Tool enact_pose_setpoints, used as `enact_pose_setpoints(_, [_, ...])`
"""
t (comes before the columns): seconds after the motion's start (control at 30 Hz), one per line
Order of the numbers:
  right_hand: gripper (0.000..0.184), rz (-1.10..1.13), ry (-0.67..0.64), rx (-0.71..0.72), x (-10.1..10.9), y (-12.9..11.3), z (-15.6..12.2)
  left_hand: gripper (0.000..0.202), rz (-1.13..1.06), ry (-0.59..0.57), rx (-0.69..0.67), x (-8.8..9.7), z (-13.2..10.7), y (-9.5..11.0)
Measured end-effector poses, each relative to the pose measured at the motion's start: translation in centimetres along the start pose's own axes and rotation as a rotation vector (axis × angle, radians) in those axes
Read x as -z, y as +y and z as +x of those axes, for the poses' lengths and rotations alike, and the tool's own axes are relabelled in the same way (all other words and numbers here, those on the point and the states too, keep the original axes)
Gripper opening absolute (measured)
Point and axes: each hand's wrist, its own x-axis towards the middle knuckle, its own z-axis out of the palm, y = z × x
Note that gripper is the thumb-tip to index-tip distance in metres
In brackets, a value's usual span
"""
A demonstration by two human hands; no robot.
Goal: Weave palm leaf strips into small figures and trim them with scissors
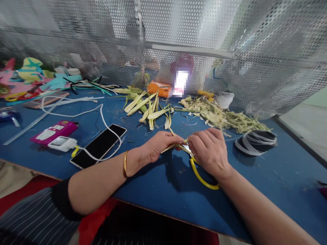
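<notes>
A narrow yellow-green husk strip (168, 148) runs between my two hands above the table. My left hand (162, 144), with a gold bangle at the wrist, pinches it between thumb and fingers. Close beside it, my right hand (211, 151) is closed with curled fingers at the strip's other end; its fingertips are partly hidden. Yellow-handled scissors (204, 182) show below my right hand, which covers part of them. Beyond the hands lies a loose pile of pale husk leaves (150, 107).
Shredded husk scraps (219, 114) spread at the back right, near a black spool of white thread (255, 143). At left are a dark phone (100, 144), a white cable, and a magenta packet (55, 132). An orange packet (159, 89) stands by the perforated metal screen (184, 27).
</notes>
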Motion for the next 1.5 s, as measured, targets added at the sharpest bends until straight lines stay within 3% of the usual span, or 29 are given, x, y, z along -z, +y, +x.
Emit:
enact_pose_setpoints(0.13, [0.024,0.020,0.003,0.094,0.2,0.1,-0.1,0.011,-0.076,0.023,0.004,-0.2,0.1,-0.1])
enact_pose_setpoints(0.2, [0.021,0.099,0.003,0.041,0.0,0.2,-0.1,0.011,-0.054,0.083,-0.036,-0.1,0.2,-0.1])
enact_pose_setpoints(0.27, [0.013,0.272,0.023,-0.150,-0.3,0.4,-0.1,0.013,0.032,0.159,-0.113,0.0,0.3,0.1])
enact_pose_setpoints(0.37, [0.018,0.695,0.092,-0.601,-0.8,0.6,0.0,0.013,0.160,0.225,-0.201,0.1,0.3,0.4])
enact_pose_setpoints(0.47, [0.024,1.126,-0.023,-0.981,-1.0,0.3,0.2,0.013,0.231,0.243,-0.222,-0.1,0.0,0.3])
enact_pose_setpoints(0.53, [0.026,1.320,-0.149,-1.118,-1.0,-0.2,0.3,0.012,0.273,0.222,-0.239,-0.2,-0.1,0.1])
enact_pose_setpoints(0.6, [0.026,1.427,-0.179,-1.188,-1.0,-0.7,0.4,0.011,0.313,0.181,-0.269,-0.2,-0.1,-0.3])
enact_pose_setpoints(0.73, [0.024,1.536,-0.121,-1.257,-1.0,-0.9,0.5,0.010,0.362,0.104,-0.332,0.0,0.1,-0.7])
enact_pose_setpoints(0.93, [0.028,1.873,-0.214,-1.354,-1.2,-0.5,0.6,0.011,0.264,-0.035,-0.329,0.0,0.1,-0.3])
enact_pose_setpoints(1.1, [0.029,1.601,-0.150,-1.210,-0.9,-0.7,0.6,0.012,0.397,0.068,-0.367,0.0,0.0,-0.4])
enact_pose_setpoints(1.23, [0.030,1.461,-0.140,-1.111,-0.7,-0.8,0.6,0.014,0.417,0.090,-0.321,0.0,-0.3,-0.3])
enact_pose_setpoints(1.4, [0.029,1.426,-0.103,-1.097,-0.9,-1.1,0.7,0.016,0.443,0.046,-0.274,-0.1,-0.5,0.1])
enact_pose_setpoints(1.5, [0.031,1.481,-0.118,-1.153,-1.0,-1.2,0.7,0.013,0.431,0.029,-0.316,-0.3,-0.5,0.1])
